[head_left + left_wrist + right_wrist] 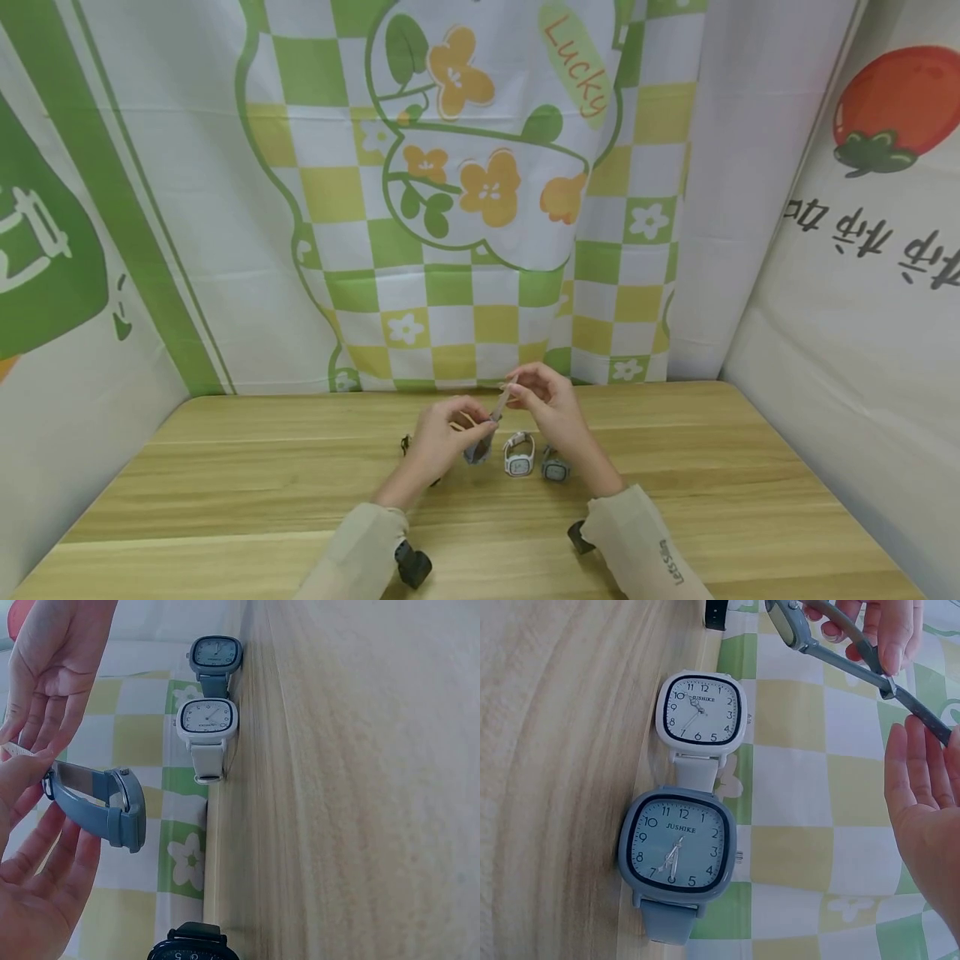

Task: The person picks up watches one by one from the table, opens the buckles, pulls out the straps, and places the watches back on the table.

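Note:
A blue-grey wristwatch (477, 450) hangs above the table between both hands, its strap looped and threaded at the buckle (887, 688). My left hand (444, 435) pinches the strap near that buckle with thumb and fingers. Strap end (928, 720) is pinched by my right hand (551, 408), which is up and to the right of the left. In the left wrist view the watch case (133, 810) is seen from its side, so its dial is hidden.
On the wooden table (225, 483) stand a white watch (519, 463) and another blue-grey watch (555, 469), side by side. A black watch (193, 946) is by the left forearm, partly hidden in the head view. Behind the table hangs a checkered cloth (450, 292).

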Action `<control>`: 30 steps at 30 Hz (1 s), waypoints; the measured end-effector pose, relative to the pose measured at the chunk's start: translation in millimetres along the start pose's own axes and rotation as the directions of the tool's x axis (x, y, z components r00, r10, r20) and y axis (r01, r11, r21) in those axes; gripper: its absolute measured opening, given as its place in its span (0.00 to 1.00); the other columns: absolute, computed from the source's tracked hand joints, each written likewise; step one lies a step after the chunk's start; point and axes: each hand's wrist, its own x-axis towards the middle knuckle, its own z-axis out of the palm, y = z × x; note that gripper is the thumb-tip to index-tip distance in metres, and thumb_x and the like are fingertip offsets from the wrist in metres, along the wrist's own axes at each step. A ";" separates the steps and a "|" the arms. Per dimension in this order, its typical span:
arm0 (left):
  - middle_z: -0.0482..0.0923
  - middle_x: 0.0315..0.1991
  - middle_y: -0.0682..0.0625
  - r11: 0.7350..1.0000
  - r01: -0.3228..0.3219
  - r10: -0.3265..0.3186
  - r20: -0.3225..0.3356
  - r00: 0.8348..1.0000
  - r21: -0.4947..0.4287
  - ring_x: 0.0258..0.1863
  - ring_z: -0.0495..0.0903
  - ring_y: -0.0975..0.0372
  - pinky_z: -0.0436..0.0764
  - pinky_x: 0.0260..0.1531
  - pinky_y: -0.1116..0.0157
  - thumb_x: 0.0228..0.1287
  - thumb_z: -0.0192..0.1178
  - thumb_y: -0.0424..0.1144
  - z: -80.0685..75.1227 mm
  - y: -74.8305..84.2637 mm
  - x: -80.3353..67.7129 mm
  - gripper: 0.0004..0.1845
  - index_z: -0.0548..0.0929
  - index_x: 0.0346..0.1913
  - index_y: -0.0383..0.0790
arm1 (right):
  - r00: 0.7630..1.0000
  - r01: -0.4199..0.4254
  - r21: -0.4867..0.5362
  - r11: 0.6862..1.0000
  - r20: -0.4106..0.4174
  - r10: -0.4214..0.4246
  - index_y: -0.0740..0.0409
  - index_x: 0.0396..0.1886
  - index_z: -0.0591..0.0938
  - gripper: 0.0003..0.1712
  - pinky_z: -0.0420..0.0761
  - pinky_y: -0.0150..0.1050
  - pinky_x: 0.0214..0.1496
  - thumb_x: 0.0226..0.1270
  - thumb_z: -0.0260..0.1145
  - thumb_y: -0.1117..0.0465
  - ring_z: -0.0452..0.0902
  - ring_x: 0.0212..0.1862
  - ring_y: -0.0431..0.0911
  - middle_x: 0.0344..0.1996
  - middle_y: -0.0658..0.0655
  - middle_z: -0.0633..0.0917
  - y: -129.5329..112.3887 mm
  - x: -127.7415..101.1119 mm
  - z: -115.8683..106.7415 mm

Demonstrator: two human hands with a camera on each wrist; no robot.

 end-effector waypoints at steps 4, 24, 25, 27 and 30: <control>0.88 0.33 0.51 1.000 0.007 -0.007 -0.018 1.000 -0.015 0.33 0.85 0.62 0.85 0.35 0.66 0.66 0.75 0.36 0.8 0.0 -0.1 0.04 0.89 0.36 0.41 | 1.000 -0.001 0.002 1.000 -0.005 0.001 0.80 0.53 0.77 0.11 0.89 0.37 0.49 0.77 0.62 0.75 0.84 0.41 0.36 0.44 0.72 0.84 1.2 0.2 0.3; 0.90 0.37 0.48 0.999 0.032 -0.033 0.024 0.999 0.041 0.35 0.86 0.58 0.85 0.33 0.65 0.67 0.73 0.34 0.9 0.5 0.7 0.04 0.91 0.42 0.38 | 1.000 0.011 0.006 1.000 0.006 -0.011 0.78 0.51 0.78 0.10 0.89 0.36 0.49 0.77 0.62 0.74 0.84 0.42 0.36 0.46 0.77 0.83 -0.9 -1.0 2.4; 0.90 0.38 0.49 0.999 0.028 -0.029 0.026 0.999 0.043 0.36 0.86 0.58 0.85 0.34 0.65 0.67 0.73 0.34 0.8 0.6 0.7 0.04 0.91 0.42 0.38 | 1.000 0.011 0.006 1.000 0.006 -0.011 0.78 0.51 0.78 0.10 0.89 0.36 0.49 0.77 0.62 0.74 0.84 0.42 0.36 0.46 0.77 0.83 -1.1 -0.9 2.5; 0.90 0.38 0.49 0.999 0.021 -0.022 0.028 0.999 0.046 0.36 0.87 0.58 0.86 0.34 0.65 0.67 0.73 0.33 0.8 1.1 0.9 0.03 0.91 0.41 0.38 | 1.000 0.010 0.006 1.000 0.005 -0.010 0.78 0.52 0.78 0.10 0.89 0.35 0.49 0.77 0.63 0.74 0.84 0.42 0.36 0.46 0.76 0.83 -1.5 -1.0 2.6; 0.89 0.38 0.49 0.999 0.017 -0.019 0.031 0.999 0.043 0.37 0.87 0.57 0.87 0.36 0.65 0.67 0.72 0.33 0.7 1.6 1.0 0.03 0.90 0.41 0.38 | 1.000 0.011 0.003 1.000 0.002 -0.011 0.78 0.52 0.78 0.10 0.88 0.34 0.48 0.76 0.63 0.74 0.84 0.41 0.35 0.46 0.75 0.84 -1.9 -1.2 2.5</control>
